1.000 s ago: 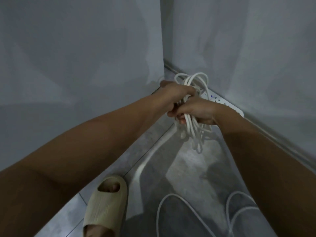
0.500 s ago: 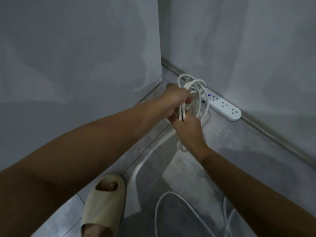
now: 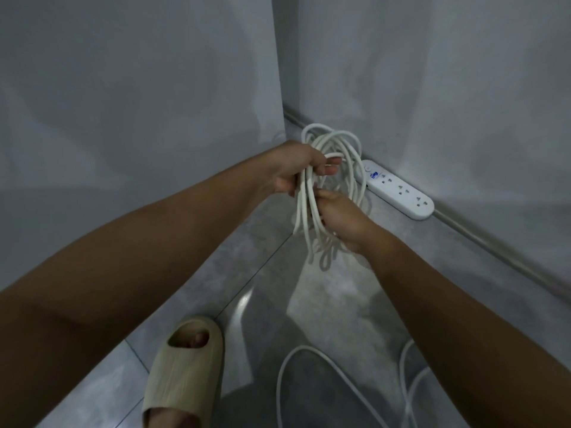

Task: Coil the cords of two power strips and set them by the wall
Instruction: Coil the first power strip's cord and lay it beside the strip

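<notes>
A white coiled cord hangs in several loops in front of the room corner. My left hand grips the top of the loops, with the thumb and fingers curled round the strands. Just below it, my right hand holds the lower part of the same bundle. The cord's white power strip lies flat on the floor against the right wall, behind the coil. A second loose white cord curves over the floor near the bottom edge; its strip is out of view.
Two grey walls meet in a corner straight ahead, with a skirting strip along the right wall. My foot in a beige slipper stands on the grey tiled floor at the lower left.
My right hand slid from beside my left hand down the bundle to its lower part. The power strip came into full view by the wall as the hands shifted.
</notes>
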